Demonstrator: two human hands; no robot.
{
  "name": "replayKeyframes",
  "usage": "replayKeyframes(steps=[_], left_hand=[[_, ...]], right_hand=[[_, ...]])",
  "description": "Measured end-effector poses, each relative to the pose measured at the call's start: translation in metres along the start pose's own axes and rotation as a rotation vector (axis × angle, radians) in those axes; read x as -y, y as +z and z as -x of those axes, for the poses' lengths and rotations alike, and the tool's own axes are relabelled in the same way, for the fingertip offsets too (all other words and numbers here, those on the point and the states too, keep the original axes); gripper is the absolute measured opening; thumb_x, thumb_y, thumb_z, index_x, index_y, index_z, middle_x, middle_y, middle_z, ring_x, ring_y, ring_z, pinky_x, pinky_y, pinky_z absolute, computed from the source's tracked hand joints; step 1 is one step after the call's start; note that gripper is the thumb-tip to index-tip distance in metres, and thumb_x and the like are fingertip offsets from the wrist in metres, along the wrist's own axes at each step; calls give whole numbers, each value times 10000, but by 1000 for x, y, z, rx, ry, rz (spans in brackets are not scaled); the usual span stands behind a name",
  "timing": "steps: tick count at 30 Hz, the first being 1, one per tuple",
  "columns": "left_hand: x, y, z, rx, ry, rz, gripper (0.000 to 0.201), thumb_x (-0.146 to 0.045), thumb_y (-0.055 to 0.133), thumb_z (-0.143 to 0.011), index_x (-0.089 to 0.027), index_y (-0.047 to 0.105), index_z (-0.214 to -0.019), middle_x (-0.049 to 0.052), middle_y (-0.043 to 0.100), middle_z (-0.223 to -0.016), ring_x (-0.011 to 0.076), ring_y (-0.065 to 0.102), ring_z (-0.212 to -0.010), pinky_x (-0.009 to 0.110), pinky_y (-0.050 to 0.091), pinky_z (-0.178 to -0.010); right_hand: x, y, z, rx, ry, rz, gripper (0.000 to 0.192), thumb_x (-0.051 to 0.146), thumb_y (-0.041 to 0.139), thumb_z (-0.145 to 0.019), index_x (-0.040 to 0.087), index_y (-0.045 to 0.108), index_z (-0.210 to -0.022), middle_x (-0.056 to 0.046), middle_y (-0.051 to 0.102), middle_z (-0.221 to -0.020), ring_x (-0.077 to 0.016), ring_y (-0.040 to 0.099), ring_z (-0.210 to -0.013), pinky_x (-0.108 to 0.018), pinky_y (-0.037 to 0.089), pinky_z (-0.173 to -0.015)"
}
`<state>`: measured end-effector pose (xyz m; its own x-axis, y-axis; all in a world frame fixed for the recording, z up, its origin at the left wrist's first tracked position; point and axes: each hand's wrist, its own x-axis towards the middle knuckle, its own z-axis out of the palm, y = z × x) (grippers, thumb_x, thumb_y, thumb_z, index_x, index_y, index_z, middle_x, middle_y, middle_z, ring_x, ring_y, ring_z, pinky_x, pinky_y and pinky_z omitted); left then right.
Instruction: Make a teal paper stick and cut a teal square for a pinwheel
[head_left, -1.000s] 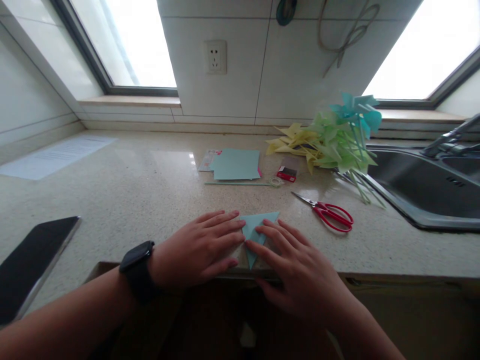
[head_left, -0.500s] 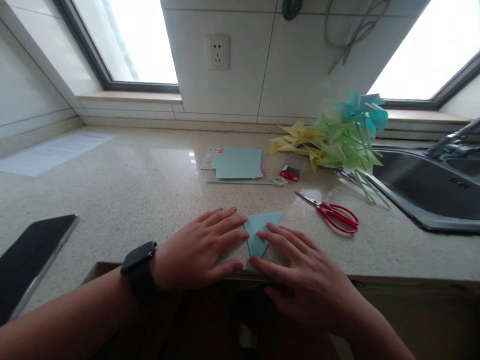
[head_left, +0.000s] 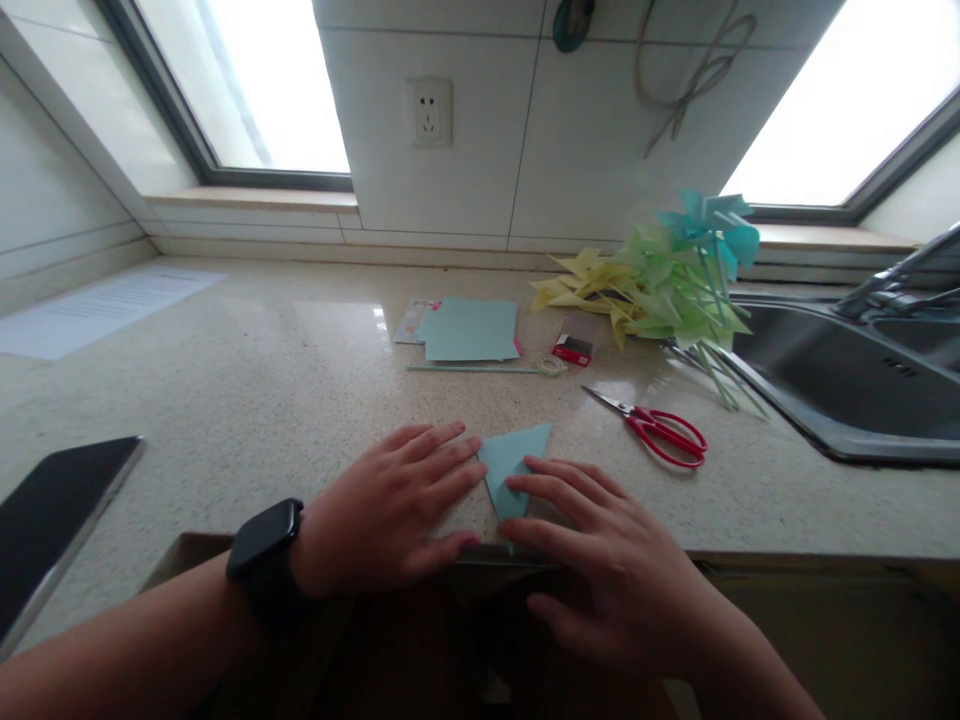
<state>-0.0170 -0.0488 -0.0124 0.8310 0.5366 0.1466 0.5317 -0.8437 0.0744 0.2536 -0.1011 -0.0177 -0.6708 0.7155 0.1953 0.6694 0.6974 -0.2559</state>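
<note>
The left hand and right hand grip nothing, fingers extended against a folded light-blue paper at the tabletop's front edge. Beyond red-handled scissors, a small box's red label is unreadable; at the back left corner, a printed sheet's lines are too small to read.

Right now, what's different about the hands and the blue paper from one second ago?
The right hand moved toward the person, and its index finger went from the middle of the folded blue paper down near its closest tip. Nothing was picked up. The left hand stayed at the paper's left edge, and the red scissors and pinwheels stayed put.
</note>
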Motion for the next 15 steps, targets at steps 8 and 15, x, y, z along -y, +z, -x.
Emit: replayKeyframes(steps=[8,15], left_hand=[[-2,1,1,-11,94,25,513,-457,533,-973,-132,533,-1369,166,552,-1470,339,467,-1375,510,379,-1126],[-4,-8,-5,44,32,127,485,-444,579,-953,-175,543,-1355,155,567,-1395,325,508,-1287,505,409,-1101]], right_hand=[[9,-3,-23,-14,53,-21,664,505,606,-913,208,437,-1483,-79,489,-1545,-271,399,-1450,-498,264,-1227],[14,5,-38,8,61,-39,783,607,577,-917,101,413,-1492,-148,489,-1536,-251,437,-1434,-449,286,-1234]])
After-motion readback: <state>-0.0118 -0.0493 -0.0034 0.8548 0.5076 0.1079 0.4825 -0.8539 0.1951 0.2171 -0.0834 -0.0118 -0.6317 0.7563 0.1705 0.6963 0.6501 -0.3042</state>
